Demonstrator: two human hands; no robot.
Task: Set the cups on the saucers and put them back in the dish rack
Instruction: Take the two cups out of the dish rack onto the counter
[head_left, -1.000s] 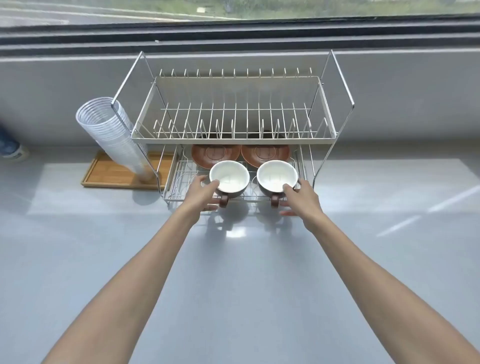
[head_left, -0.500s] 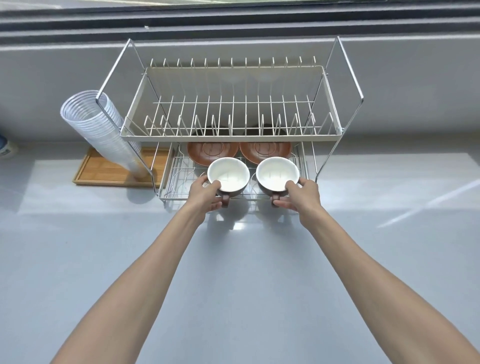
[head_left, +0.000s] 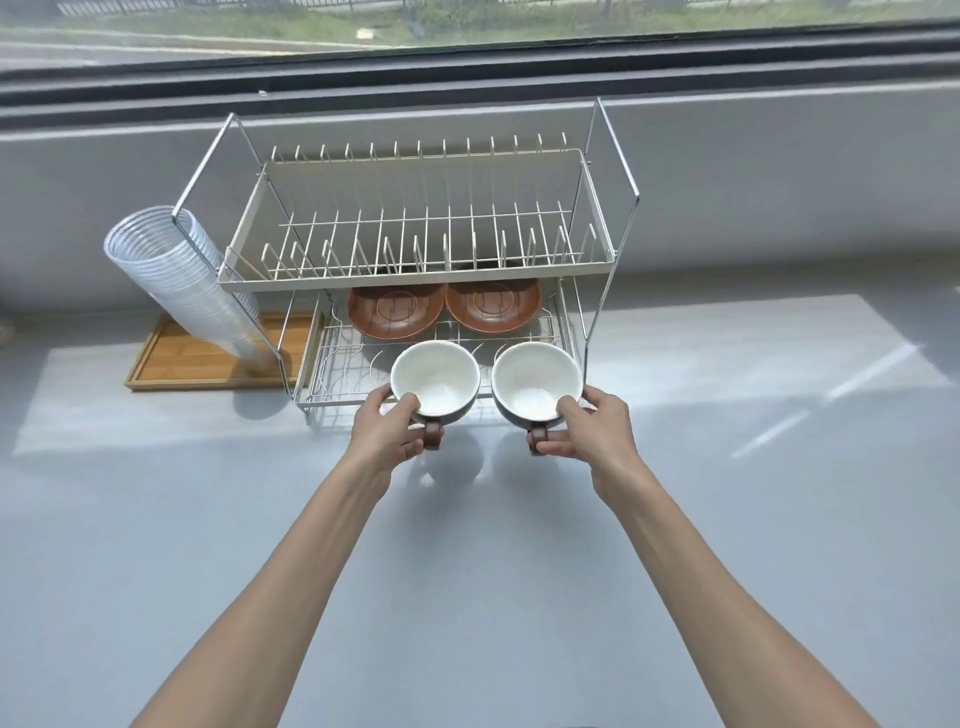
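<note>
Two cups, white inside with brown handles, are held side by side at the front of the dish rack's (head_left: 415, 275) lower tier. My left hand (head_left: 387, 431) grips the left cup (head_left: 435, 376) with the thumb over its near rim. My right hand (head_left: 592, 428) grips the right cup (head_left: 535, 376) the same way. Both handles point toward me. Behind the cups, two brown saucers lie in the lower tier: the left saucer (head_left: 396, 312) and the right saucer (head_left: 493, 306), partly hidden under the upper tier.
A leaning stack of clear plastic cups (head_left: 176, 280) rests on a wooden tray (head_left: 171, 358) left of the rack. The rack's upper tier holds only its wire dividers. A grey counter (head_left: 467, 545) spreads in front; a wall and window sill stand behind.
Both hands have closed on the cups and drawn them toward me, off the rack's front edge. The head camera has tilted up, showing more of the window.
</note>
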